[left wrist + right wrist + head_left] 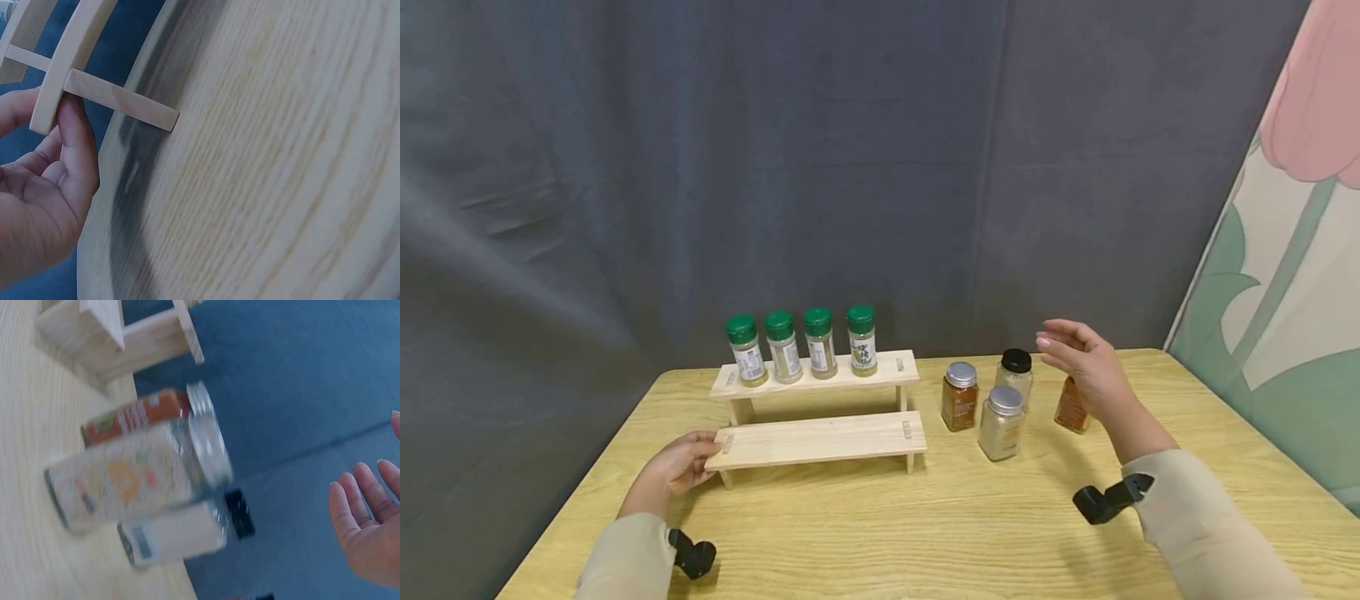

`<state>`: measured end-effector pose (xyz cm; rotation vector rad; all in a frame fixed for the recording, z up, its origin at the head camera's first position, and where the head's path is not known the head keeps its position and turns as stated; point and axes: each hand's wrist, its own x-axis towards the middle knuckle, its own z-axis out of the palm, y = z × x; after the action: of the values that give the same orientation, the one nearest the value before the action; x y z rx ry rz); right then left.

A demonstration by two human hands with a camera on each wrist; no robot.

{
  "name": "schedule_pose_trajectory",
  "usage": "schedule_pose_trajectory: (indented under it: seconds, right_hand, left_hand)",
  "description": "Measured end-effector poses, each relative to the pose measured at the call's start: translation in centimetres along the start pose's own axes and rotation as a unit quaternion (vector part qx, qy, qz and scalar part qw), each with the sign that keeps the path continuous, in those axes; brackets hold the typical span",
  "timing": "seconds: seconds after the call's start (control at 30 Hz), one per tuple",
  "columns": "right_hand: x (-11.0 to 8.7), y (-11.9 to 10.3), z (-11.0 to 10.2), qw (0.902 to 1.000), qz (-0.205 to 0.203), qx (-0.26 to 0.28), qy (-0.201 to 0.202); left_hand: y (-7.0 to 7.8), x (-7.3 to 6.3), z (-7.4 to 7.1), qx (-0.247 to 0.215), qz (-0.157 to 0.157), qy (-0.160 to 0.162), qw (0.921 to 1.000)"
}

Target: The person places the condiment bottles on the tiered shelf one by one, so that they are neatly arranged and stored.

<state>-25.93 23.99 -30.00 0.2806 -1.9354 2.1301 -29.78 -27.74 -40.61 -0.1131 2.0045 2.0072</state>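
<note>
My left hand (pixel 679 463) pinches the left end of the lower tier of a pale wooden two-tier rack (pixel 820 440). In the left wrist view, the thumb and fingers (pixel 78 147) meet the board beside its leg. My right hand (pixel 1093 375) is raised at the right, fingers loosely bent and holding nothing. Beneath it stands a spice jar with reddish contents (pixel 1071 408), its top hidden by the hand. Left of that are a black-lidded jar (pixel 1016 379), a silver-lidded jar with pale contents (pixel 1002 427) and a silver-lidded reddish-brown jar (pixel 960 400).
Several green-capped spice bottles (pixel 820 346) stand in a row on the rack's upper tier (pixel 887 367). The wooden table (pixel 850 542) ends at a dark grey curtain (pixel 850 167) behind. A flower-patterned panel (pixel 1292 267) borders the right side.
</note>
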Motion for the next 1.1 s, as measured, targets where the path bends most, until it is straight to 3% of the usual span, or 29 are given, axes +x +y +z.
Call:
schedule_pose_trajectory:
  seconds: [0.17,0.47,0.67,0.9,1.1]
  right_hand:
    - [-0.6,0.3,-2.1,0.9996,0.014,-0.015,0.017]
    - [-1.0,1.8,-5.1,0.9984,0.007,0.037,0.041]
    - [-1.3,2.8,-7.0,0.997,0.015,0.032,0.069]
    - [-1.5,4.1,-8.4,0.995,0.02,0.032,0.093]
    - [-1.4,5.0,-9.0,0.993,0.057,0.003,0.104]
  left_hand:
    - [-0.3,0.0,0.0,0.01,0.006,0.005,0.9999]
    - [-0.5,-0.1,-0.1,-0.002,0.007,0.007,0.9999]
    - [-0.3,0.0,-0.1,-0.015,0.015,0.006,0.9998]
    - [-0.4,0.1,0.0,-0.018,0.011,0.016,0.9996]
    - [-0.4,0.2,0.0,-0.016,0.01,0.015,0.9997]
